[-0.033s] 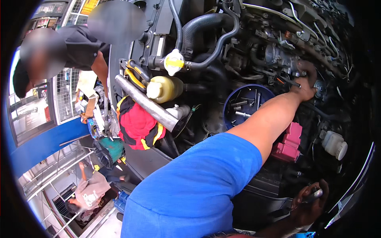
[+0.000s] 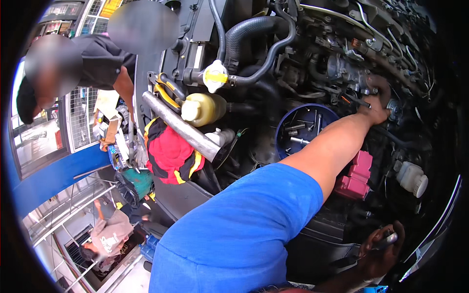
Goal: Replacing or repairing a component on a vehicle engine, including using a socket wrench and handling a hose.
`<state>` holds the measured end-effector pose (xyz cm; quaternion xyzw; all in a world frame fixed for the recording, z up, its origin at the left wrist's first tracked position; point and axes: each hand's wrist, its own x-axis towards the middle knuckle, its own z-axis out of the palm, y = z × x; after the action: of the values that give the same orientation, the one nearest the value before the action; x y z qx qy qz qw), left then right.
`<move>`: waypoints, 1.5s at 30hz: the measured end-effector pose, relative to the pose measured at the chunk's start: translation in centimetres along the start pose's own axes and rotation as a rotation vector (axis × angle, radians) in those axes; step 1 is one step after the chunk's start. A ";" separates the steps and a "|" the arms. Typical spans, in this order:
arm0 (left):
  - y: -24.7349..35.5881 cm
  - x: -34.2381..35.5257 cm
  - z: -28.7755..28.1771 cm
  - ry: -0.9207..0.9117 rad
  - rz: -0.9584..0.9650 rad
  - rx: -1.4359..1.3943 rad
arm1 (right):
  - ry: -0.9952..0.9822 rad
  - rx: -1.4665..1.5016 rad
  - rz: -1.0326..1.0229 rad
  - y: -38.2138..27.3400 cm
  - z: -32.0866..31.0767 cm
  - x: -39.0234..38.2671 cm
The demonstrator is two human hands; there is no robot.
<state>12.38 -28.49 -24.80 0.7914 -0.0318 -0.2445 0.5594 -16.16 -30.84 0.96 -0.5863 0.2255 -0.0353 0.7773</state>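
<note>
My left arm, in a blue sleeve, stretches across the open engine bay. At its end, my left hand (image 2: pixel 373 111) is in among pipes and hoses beside a curved brown pipe (image 2: pixel 380 87). Its fingers are mostly hidden, and I cannot see whether they hold anything. A thin dark rod with a black end (image 2: pixel 357 100) lies against that hand. Low on the right, in shadow, my right hand (image 2: pixel 378 251) has its fingers curled around a tool with a shiny rounded metal end (image 2: pixel 391 238). The forearm partly covers a blue round tray (image 2: pixel 279 131) holding sockets and bolts.
A pink-red cover (image 2: pixel 355 178) and a white-capped reservoir (image 2: pixel 411 178) sit below my left forearm. Leftward are a yellowed bottle (image 2: pixel 198 110), a metal tube (image 2: pixel 178 124), a red-black cloth (image 2: pixel 171 154) and yellow-handled pliers (image 2: pixel 167 95). One person (image 2: pixel 102 58) stands upper left, another (image 2: pixel 110 237) lower left.
The two people at the left have shifted slightly. Both of my hands keep the same place.
</note>
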 end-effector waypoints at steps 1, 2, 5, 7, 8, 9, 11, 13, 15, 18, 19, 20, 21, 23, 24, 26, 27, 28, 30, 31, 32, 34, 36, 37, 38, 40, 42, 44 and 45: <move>0.0 0.1 0.0 -0.034 -0.047 0.039 | -0.003 0.000 0.001 0.1 0.0 0.1; 0.0 0.2 0.0 -0.069 -0.096 0.075 | -0.006 -0.001 -0.008 0.1 0.0 0.1; -0.3 0.2 -0.1 -0.129 -0.069 0.049 | -0.007 -0.024 -0.002 0.2 0.0 0.0; -0.5 0.3 -0.1 -0.039 -0.014 0.098 | 0.015 -0.039 -0.012 0.1 0.0 0.1; -0.4 0.3 0.1 -0.025 0.002 0.154 | 0.014 -0.021 -0.004 0.0 0.0 0.1; -0.5 0.5 0.1 -0.086 -0.032 0.095 | 0.015 -0.007 0.004 -0.1 0.1 0.1; -0.5 0.9 0.3 -0.137 -0.077 0.089 | -0.005 0.011 0.039 -0.4 0.3 0.2; -0.6 1.0 0.7 -0.123 -0.088 0.124 | -0.002 0.158 0.095 -0.7 0.7 0.2; -0.7 1.4 1.1 -0.147 -0.124 0.196 | 0.032 0.055 0.066 -0.9 1.1 0.2; -1.0 1.9 1.3 -0.136 -0.049 0.194 | 0.040 0.031 0.019 -0.8 1.6 0.2; -1.1 1.7 1.5 -0.083 -0.064 0.165 | 0.034 0.062 0.024 -0.8 1.7 0.2; -1.1 1.7 1.4 -0.091 -0.084 0.139 | 0.071 0.037 0.019 -0.7 1.8 0.2; -1.2 1.6 1.5 -0.074 -0.058 0.130 | 0.077 0.031 0.022 -0.7 1.9 0.2; -1.0 1.5 1.5 0.012 -0.041 0.166 | 0.078 0.046 0.031 -0.7 2.0 0.3; -0.9 1.5 1.4 0.006 -0.058 0.201 | 0.089 0.039 0.022 -0.7 2.0 0.3; -0.6 1.5 1.2 -0.051 -0.080 0.181 | 0.050 0.070 -0.002 -0.8 2.0 0.4; -0.6 1.4 1.0 -0.093 -0.066 0.159 | 0.048 0.078 -0.003 -0.7 2.0 0.4; -0.5 1.3 1.0 -0.102 -0.072 0.148 | 0.071 0.083 -0.005 -0.8 1.9 0.4; -0.5 1.3 1.0 -0.082 -0.028 0.159 | 0.050 0.078 0.004 -0.8 1.9 0.5; -0.5 1.3 1.0 -0.062 -0.060 0.196 | 0.041 0.073 -0.007 -0.8 1.9 0.5; -0.5 1.4 1.1 -0.048 -0.080 0.223 | 0.071 0.054 0.014 -0.8 1.9 0.4; -0.6 1.5 1.1 -0.070 -0.095 0.215 | 0.047 0.069 -0.014 -0.8 2.0 0.4; -0.8 1.6 1.1 -0.084 -0.069 0.196 | 0.077 0.057 0.016 -0.8 2.0 0.3; -0.8 1.6 1.2 -0.073 -0.065 0.210 | 0.079 0.071 0.012 -0.8 2.1 0.4; -0.8 1.6 1.2 -0.068 -0.023 0.179 | 0.098 0.057 0.029 -0.8 2.1 0.3; -0.7 1.7 1.4 -0.049 -0.068 0.252 | 0.115 0.041 0.032 -0.9 2.1 0.3; -0.8 1.8 1.3 -0.052 -0.038 0.224 | 0.121 0.035 0.033 -1.0 2.1 0.2; -0.8 1.7 1.3 -0.068 -0.056 0.203 | 0.107 0.041 0.029 -1.1 2.1 0.2; -0.8 1.6 1.4 -0.061 -0.066 0.228 | 0.109 0.042 0.037 -1.2 2.1 0.1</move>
<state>13.02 -29.94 -26.43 0.8426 -0.0504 -0.2813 0.4565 -14.97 -29.35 2.48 -0.5627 0.2775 -0.0578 0.7765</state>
